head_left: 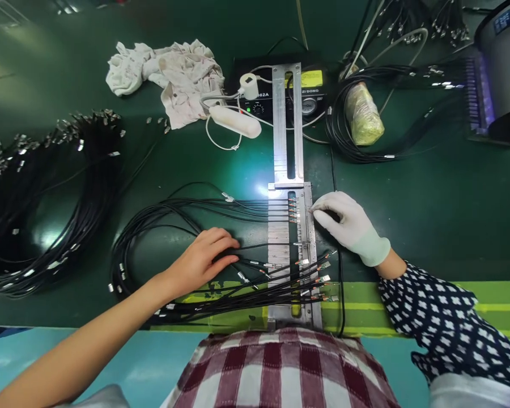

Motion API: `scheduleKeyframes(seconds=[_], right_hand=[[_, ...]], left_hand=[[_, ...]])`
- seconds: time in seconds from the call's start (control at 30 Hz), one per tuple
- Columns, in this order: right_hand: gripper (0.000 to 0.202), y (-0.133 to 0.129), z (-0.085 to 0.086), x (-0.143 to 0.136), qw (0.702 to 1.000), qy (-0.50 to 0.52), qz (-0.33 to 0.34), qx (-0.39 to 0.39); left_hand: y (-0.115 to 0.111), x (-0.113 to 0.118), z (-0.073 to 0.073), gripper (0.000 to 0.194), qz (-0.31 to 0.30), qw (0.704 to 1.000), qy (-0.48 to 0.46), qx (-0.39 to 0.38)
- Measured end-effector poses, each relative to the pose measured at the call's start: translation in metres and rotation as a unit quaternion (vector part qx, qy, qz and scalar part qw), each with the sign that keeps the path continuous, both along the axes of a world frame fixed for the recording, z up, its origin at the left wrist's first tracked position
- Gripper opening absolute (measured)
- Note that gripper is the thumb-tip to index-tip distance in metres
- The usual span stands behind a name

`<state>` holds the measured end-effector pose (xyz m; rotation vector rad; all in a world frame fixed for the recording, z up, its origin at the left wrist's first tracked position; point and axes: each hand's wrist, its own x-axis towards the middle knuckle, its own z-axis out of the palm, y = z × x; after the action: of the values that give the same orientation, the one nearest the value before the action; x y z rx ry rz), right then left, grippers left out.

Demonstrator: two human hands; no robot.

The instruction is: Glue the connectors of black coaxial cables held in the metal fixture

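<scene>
My bare left hand (210, 255) is closed on a black cable (266, 245), which runs right from its fingertips across the slotted metal fixture (278, 241). In a white glove, my right hand (346, 224) has thumb and forefinger pinched at the fixture's right edge; anything between the tips is too small to make out. Several cable ends with small metal connectors (295, 209) lie side by side in the fixture's upper slots. Nearer my body, a loose bunch of black cables (238, 300) crosses the fixture, its connectors (325, 279) sticking out to the right.
Large coils of black cable (85, 226) lie at the left. A crumpled white cloth (182, 79), a black control box (259, 105) and a white corded device (236, 120) sit behind. A wrapped yellowish lump (363, 116) and a grey cylinder (504, 68) stand at the right.
</scene>
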<state>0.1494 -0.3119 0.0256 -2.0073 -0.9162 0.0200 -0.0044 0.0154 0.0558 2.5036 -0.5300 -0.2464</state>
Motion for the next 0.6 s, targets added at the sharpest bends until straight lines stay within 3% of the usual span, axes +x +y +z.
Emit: scheduleKeyframes(seconds=[0.2, 0.43, 0.6], right_hand=[[0.012, 0.000, -0.001, 0.000, 1.000, -0.013, 0.002, -0.002], [0.014, 0.000, -0.002, -0.001, 1.000, 0.008, -0.005, -0.010], [0.013, 0.001, 0.000, -0.001, 1.000, 0.004, -0.005, -0.010]], left_hand=[[-0.024, 0.010, 0.000, 0.017, -0.077, 0.997, 0.014, -0.028], [-0.032, 0.022, 0.003, 0.019, -0.087, 0.995, 0.012, -0.040], [-0.079, 0.047, -0.006, 0.020, -0.055, 0.993, -0.089, -0.054]])
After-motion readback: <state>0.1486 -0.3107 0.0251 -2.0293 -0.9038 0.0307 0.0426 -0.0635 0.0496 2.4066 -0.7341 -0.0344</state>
